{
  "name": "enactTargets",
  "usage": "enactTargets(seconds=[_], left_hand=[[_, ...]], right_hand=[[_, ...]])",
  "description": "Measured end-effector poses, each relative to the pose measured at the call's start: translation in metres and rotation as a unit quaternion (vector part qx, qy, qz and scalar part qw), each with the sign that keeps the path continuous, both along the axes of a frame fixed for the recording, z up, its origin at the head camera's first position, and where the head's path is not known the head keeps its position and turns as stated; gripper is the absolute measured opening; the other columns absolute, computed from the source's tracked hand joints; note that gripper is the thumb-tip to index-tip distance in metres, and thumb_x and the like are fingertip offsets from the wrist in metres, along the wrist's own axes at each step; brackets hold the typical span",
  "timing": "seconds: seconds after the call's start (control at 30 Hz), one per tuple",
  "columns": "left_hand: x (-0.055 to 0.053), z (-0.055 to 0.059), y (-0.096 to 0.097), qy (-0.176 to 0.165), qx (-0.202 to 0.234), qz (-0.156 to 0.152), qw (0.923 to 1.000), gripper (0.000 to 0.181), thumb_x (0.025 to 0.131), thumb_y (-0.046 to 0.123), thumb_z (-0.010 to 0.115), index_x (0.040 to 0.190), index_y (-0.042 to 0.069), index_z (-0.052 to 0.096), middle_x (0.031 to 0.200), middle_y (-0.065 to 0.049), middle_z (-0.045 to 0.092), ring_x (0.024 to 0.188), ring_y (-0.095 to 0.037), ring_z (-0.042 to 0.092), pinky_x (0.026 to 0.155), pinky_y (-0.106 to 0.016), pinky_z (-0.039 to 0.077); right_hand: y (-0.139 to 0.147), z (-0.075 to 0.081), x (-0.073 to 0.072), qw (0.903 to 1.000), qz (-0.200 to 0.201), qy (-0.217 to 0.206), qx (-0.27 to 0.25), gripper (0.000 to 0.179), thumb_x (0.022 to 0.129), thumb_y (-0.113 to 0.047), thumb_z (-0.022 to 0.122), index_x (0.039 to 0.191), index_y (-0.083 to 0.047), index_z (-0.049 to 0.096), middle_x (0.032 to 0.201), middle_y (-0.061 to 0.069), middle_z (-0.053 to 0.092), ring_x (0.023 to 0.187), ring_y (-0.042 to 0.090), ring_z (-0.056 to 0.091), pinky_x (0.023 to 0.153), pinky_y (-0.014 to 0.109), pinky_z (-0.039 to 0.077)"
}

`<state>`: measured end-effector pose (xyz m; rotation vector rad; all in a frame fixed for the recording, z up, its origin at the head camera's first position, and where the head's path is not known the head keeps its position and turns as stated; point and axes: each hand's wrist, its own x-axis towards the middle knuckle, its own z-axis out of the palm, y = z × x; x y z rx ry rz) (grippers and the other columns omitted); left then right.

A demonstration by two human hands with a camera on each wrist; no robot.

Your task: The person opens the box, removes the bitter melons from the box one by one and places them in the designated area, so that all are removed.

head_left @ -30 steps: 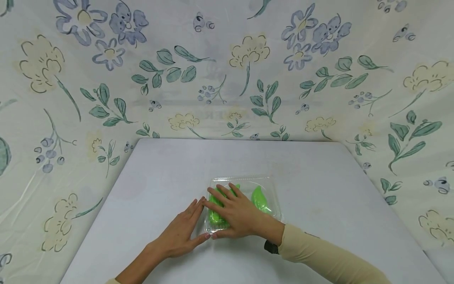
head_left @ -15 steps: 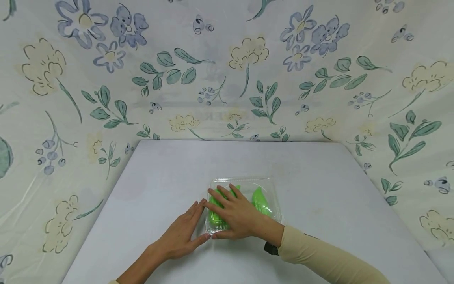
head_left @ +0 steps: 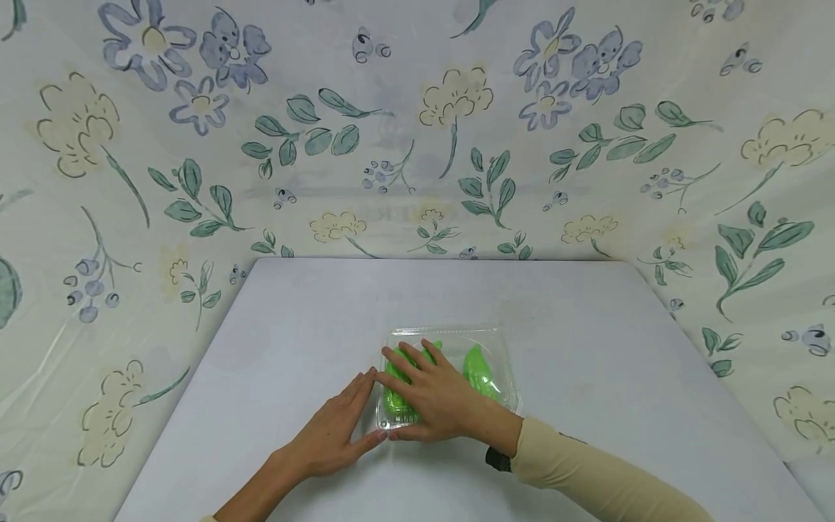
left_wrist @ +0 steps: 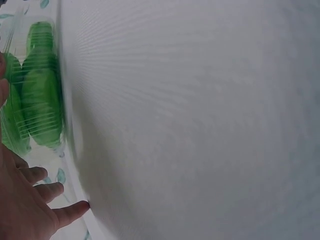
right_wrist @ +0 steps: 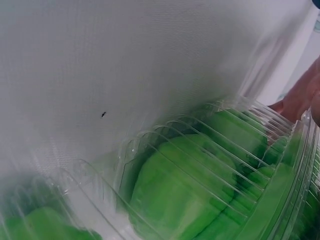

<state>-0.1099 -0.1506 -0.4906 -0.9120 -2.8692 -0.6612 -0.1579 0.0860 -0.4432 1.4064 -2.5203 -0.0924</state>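
Observation:
A clear ribbed plastic clamshell box (head_left: 505, 348) rests on the white table with its lid down. Inside are several bright green, smooth pieces (head_left: 478, 368) with tapering tips, like fruit or vegetables; their exact kind is unclear. My right hand (head_left: 435, 395) lies across the left part of the lid, fingers spread and straight, covering some of the green pieces. Along the box's left side my left hand (head_left: 334, 433) is held with straight fingers and the thumb near the front left corner. Through the ribbed wall, rounded green pieces (right_wrist: 180, 185) show in the right wrist view.
The white table (head_left: 293, 312) stretches out on every side of the box. Behind and beside it hangs a floral-printed sheet (head_left: 391, 145). A dark wrist device (head_left: 499, 458) sits under the right sleeve (head_left: 587, 464).

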Motion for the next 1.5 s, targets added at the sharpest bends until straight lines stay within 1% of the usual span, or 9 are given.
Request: enactTargets(seconds=[0.07, 0.17, 0.33, 0.5, 0.8, 1.03, 1.27, 1.37, 1.5], left_hand=[[0.0004, -0.0004, 0.0, -0.002, 0.002, -0.001, 1.0, 0.089, 0.097, 0.059, 0.048, 0.157, 0.002, 0.014, 0.161, -0.013, 0.019, 0.144, -0.033, 0.025, 0.102, -0.055, 0.038], [0.0011, -0.0002, 0.0006, -0.017, 0.002, 0.0, 0.9999, 0.089, 0.097, 0.059, 0.047, 0.157, 0.004, 0.011, 0.162, -0.012, 0.017, 0.145, -0.032, 0.024, 0.104, -0.055, 0.036], [0.0024, 0.0029, 0.0028, -0.035, 0.009, 0.003, 0.9994, 0.088, 0.098, 0.059, 0.046, 0.158, 0.005, 0.01, 0.162, -0.012, 0.015, 0.145, -0.032, 0.023, 0.106, -0.055, 0.034], [0.0031, 0.0045, 0.0046, -0.034, 0.017, 0.004, 0.9993, 0.088, 0.098, 0.058, 0.047, 0.157, 0.005, 0.01, 0.161, -0.014, 0.018, 0.144, -0.033, 0.024, 0.106, -0.055, 0.033], [0.0025, 0.0014, 0.0041, -0.026, 0.025, 0.004, 0.9994, 0.087, 0.097, 0.057, 0.048, 0.157, 0.004, 0.013, 0.159, -0.016, 0.024, 0.143, -0.035, 0.027, 0.104, -0.056, 0.035], [0.0024, 0.0016, 0.0029, -0.047, 0.026, 0.01, 0.9985, 0.086, 0.097, 0.057, 0.05, 0.158, 0.008, 0.013, 0.156, -0.02, 0.029, 0.142, -0.036, 0.028, 0.104, -0.058, 0.034], [0.0005, 0.002, 0.0028, -0.053, 0.032, 0.011, 0.998, 0.086, 0.095, 0.058, 0.052, 0.158, 0.011, 0.017, 0.153, -0.025, 0.032, 0.136, -0.041, 0.036, 0.102, -0.06, 0.036], [-0.0004, 0.0021, 0.0024, -0.054, 0.034, 0.01, 0.9979, 0.085, 0.095, 0.059, 0.052, 0.158, 0.013, 0.017, 0.152, -0.024, 0.034, 0.135, -0.042, 0.039, 0.101, -0.06, 0.036], [-0.001, 0.0016, 0.0019, -0.049, 0.031, 0.011, 0.9983, 0.086, 0.094, 0.061, 0.052, 0.157, 0.012, 0.019, 0.152, -0.02, 0.036, 0.135, -0.04, 0.039, 0.101, -0.059, 0.037]], right_hand=[[-0.0002, -0.0003, 0.0003, 1.0, 0.0, -0.001, -0.001, 0.09, 0.085, -0.081, 0.039, 0.155, -0.025, 0.033, 0.162, 0.009, 0.017, 0.146, 0.034, 0.017, 0.111, 0.06, 0.019], [-0.0005, -0.0006, 0.0009, 1.0, -0.001, -0.001, -0.004, 0.09, 0.085, -0.081, 0.039, 0.154, -0.025, 0.033, 0.162, 0.009, 0.017, 0.146, 0.034, 0.018, 0.111, 0.06, 0.02], [-0.0004, 0.0002, 0.0016, 1.0, -0.002, 0.0, -0.005, 0.089, 0.085, -0.081, 0.04, 0.154, -0.024, 0.035, 0.162, 0.009, 0.018, 0.146, 0.034, 0.019, 0.111, 0.06, 0.019], [-0.0005, 0.0008, 0.0016, 1.0, -0.002, 0.0, -0.003, 0.089, 0.084, -0.081, 0.04, 0.153, -0.024, 0.035, 0.162, 0.009, 0.019, 0.145, 0.035, 0.021, 0.111, 0.06, 0.019], [-0.0005, -0.0002, 0.0022, 1.0, -0.006, -0.004, -0.003, 0.089, 0.084, -0.082, 0.04, 0.153, -0.025, 0.035, 0.162, 0.008, 0.019, 0.146, 0.033, 0.018, 0.112, 0.059, 0.016], [-0.001, -0.0009, 0.0011, 1.0, -0.003, 0.0, -0.005, 0.087, 0.084, -0.081, 0.04, 0.151, -0.026, 0.037, 0.161, 0.009, 0.023, 0.145, 0.034, 0.02, 0.111, 0.06, 0.018], [-0.0007, 0.0, 0.0013, 0.9999, -0.005, -0.004, -0.011, 0.085, 0.084, -0.08, 0.044, 0.15, -0.026, 0.04, 0.16, 0.009, 0.023, 0.145, 0.033, 0.021, 0.11, 0.06, 0.02], [-0.0012, -0.0001, 0.0012, 0.9999, -0.006, -0.003, -0.01, 0.085, 0.084, -0.08, 0.044, 0.15, -0.027, 0.039, 0.16, 0.009, 0.024, 0.145, 0.033, 0.021, 0.11, 0.06, 0.02], [-0.0018, 0.0001, 0.0011, 1.0, -0.004, 0.0, -0.009, 0.085, 0.084, -0.081, 0.042, 0.15, -0.027, 0.039, 0.16, 0.009, 0.025, 0.144, 0.034, 0.023, 0.11, 0.06, 0.022]])
